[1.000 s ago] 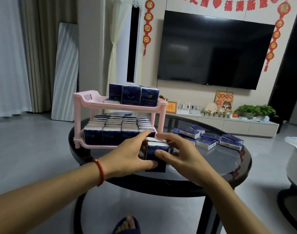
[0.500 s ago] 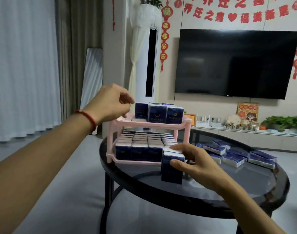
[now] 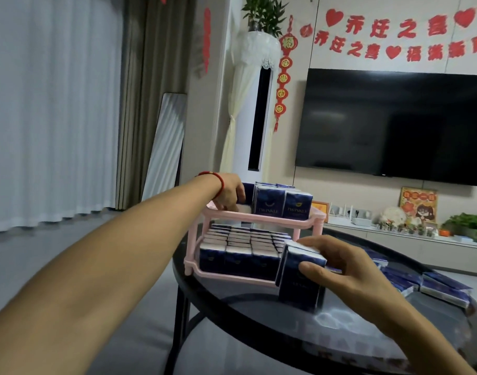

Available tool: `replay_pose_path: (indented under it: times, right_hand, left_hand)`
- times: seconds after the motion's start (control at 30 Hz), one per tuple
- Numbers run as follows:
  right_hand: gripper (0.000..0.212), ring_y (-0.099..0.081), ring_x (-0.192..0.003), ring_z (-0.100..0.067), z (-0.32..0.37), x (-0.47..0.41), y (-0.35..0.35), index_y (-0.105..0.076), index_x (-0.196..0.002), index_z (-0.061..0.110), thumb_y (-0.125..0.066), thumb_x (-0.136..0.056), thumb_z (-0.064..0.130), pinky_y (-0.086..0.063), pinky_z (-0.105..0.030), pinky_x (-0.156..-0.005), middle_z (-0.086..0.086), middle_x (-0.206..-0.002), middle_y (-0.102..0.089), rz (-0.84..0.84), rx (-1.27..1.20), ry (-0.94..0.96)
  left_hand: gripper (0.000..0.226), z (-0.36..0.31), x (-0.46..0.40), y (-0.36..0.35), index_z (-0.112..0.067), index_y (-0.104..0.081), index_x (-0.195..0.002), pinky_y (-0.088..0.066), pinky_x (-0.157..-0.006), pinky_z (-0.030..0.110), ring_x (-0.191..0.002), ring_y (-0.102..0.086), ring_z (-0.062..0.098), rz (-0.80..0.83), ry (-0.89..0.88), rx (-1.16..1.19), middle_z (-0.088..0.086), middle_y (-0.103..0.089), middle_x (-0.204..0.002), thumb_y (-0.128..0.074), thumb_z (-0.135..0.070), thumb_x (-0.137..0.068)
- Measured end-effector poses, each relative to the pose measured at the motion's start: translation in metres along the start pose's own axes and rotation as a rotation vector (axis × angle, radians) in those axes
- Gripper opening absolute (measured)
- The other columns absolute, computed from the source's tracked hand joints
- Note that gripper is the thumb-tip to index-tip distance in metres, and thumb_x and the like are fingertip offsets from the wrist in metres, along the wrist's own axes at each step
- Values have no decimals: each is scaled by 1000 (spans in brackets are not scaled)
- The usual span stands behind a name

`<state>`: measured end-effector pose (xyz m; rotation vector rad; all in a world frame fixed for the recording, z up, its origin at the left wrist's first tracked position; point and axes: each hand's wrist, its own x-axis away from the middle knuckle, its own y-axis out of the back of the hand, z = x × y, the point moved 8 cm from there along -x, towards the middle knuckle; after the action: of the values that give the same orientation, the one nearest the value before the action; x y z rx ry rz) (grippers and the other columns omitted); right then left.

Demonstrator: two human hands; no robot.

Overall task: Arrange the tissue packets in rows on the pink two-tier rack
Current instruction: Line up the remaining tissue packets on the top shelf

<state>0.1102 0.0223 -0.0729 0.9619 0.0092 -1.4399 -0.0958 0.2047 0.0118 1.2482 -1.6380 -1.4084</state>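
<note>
— Tissue packets (image 3: 241, 259): where are they?

— Most stand upright in tight rows on the lower tier of the pink rack (image 3: 259, 216), which sits on the round black table (image 3: 259, 334). A few more stand on the upper tier (image 3: 282, 203), at its right part. Loose ones lie flat on the table (image 3: 443, 286) to the right, well apart from the rack.

— And the right hand?

— The right hand (image 3: 343, 263) grips a small stack of packets (image 3: 299, 280) standing on the table just in front of the rack's right end. Its fingers (image 3: 312, 242) curl over the white top edge and the thumb presses the dark blue front.

— The left hand?

— The left hand (image 3: 229, 192), with a red cord bracelet (image 3: 214, 178) at the wrist, reaches over the left end of the upper tier. Its fingers are bent downward by a packet (image 3: 247, 191) at the back of that tier. I cannot tell whether they hold it or only touch it.

— What is behind?

— A dark television (image 3: 394, 125) on the wall, red paper decorations (image 3: 381, 36) above it, curtains (image 3: 56, 112) at the left.
</note>
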Motion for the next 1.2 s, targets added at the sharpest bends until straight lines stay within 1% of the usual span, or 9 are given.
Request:
replay_pose_path:
  times: [0.13, 0.37, 0.43, 0.5, 0.63, 0.73, 0.83, 1.1, 1.2]
  right_hand:
    - [44, -72, -109, -13, 13, -5, 5, -69, -125, 26, -77, -84, 41, -56, -48, -99, 8, -117, -75, 3, -77, 25]
    - [39, -75, -100, -25, 77, -60, 35, -72, -120, 16, -68, -85, 31, -61, -37, -89, -9, -104, -79, -15, -243, 168]
    - [40, -74, -101, -26, 91, -94, 41, -71, -119, 11, -68, -85, 32, -61, -38, -87, -12, -105, -78, -22, -261, 180]
    - [38, -73, -103, -28, 97, -129, 41, -69, -119, 9, -69, -89, 30, -60, -40, -88, -15, -108, -76, -6, -284, 160]
    - [32, -72, -109, -27, 92, -188, 22, -65, -123, 6, -66, -97, 24, -62, -37, -86, -16, -113, -74, 98, -251, 44]
    - [32, -72, -109, -28, 80, -215, 3, -65, -124, 3, -68, -97, 20, -62, -41, -89, -16, -114, -74, 178, -185, -51]
    - [31, -74, -103, -25, 69, -230, -14, -66, -123, 0, -68, -96, 16, -62, -33, -81, -17, -111, -75, 276, -173, -118]
    - [43, -73, -101, -26, 43, -260, -40, -70, -122, 18, -84, -82, 27, -61, -39, -91, -6, -117, -73, 281, 341, -161]
    - [48, -67, -104, -23, 40, -267, -46, -72, -122, 26, -86, -78, 41, -56, -30, -77, 0, -119, -70, 297, 543, -151]
  left_hand:
    - [29, 6, -3, 10, -13, -72, -125, -63, -87, 37, -88, -75, 21, 0, 8, 157, 5, -74, -105, -69, -9, -97]
    - [20, 19, -20, 29, 9, -69, -106, -61, -63, 27, -69, -61, 22, 4, 69, 358, 15, -65, -84, -59, -8, -103]
    - [22, 23, -28, 32, 9, -68, -106, -64, -68, 30, -73, -66, 24, -5, 77, 358, 15, -70, -87, -61, -13, -103]
    - [28, 31, -38, 31, 7, -62, -120, -65, -74, 34, -88, -74, 31, -10, 84, 384, 21, -72, -109, -63, -16, -102]
    - [48, 38, -53, 25, -11, -46, -147, -63, -71, 32, -107, -72, 34, 96, 16, 525, 19, -56, -143, -62, -12, -102]
    - [26, 39, -53, 21, -2, -60, -129, -61, -80, 34, -104, -68, 32, 167, -7, 600, 18, -65, -131, -55, -9, -105]
    - [24, 44, -55, 23, 3, -67, -122, -60, -92, 40, -114, -70, 35, 179, -23, 685, 19, -71, -126, -55, -3, -102]
    - [28, 52, -62, 24, -6, -70, -126, -59, -97, 40, -114, -71, 29, 156, 18, 688, 17, -73, -123, -61, 0, -99]
    - [34, 52, -61, 22, -6, -68, -130, -62, -90, 41, -106, -74, 29, 170, 16, 715, 19, -72, -123, -50, 4, -102]
